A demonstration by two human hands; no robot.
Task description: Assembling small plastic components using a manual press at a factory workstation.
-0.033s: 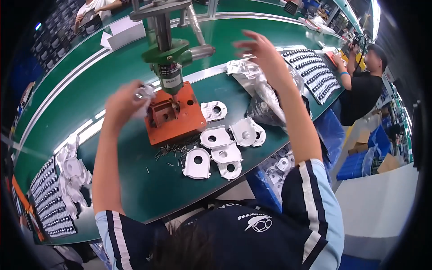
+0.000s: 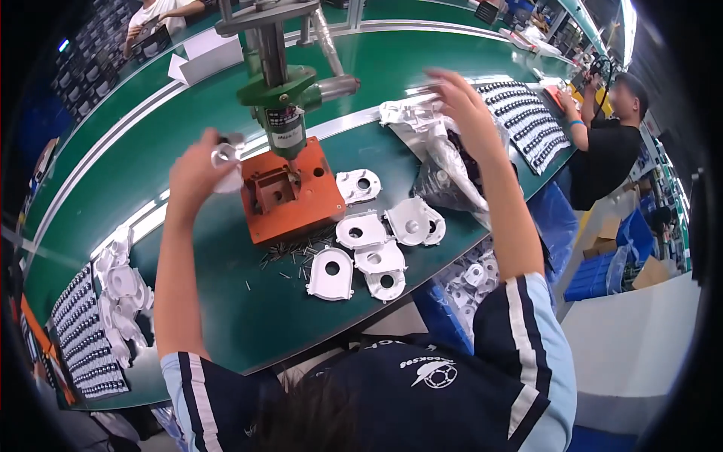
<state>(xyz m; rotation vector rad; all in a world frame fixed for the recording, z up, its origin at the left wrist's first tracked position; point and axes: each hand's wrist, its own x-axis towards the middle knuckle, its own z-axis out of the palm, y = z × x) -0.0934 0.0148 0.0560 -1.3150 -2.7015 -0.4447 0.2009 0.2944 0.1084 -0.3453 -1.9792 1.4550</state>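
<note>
My left hand [image 2: 193, 172] is closed on a white plastic housing [image 2: 228, 179] with a round opening, held in the air at the left edge of the orange fixture block [image 2: 320, 207]. The green press [image 2: 285, 113] stands over that block, its tip above the block beside a square recess. My right hand [image 2: 468, 109] is raised over the clear plastic bag [image 2: 444, 177], fingers stretched out and slightly blurred, with nothing seen in them. Several white housings [image 2: 330, 273] lie on the bench right of and in front of the block. Small metal pins [image 2: 290, 250] are scattered at its front edge.
Rows of black-and-white parts [image 2: 523, 124] lie at the right, more [image 2: 86, 331] at far left beside stacked white pieces [image 2: 120, 282]. A blue bin [image 2: 444, 313] of white parts stands below the bench edge. A co-worker [image 2: 614, 143] works at the right, another [image 2: 162, 19] far left.
My left hand has drawn a little left, away from the fixture, with the white housing. My right hand has shifted right and slightly down, toward the plastic bag.
</note>
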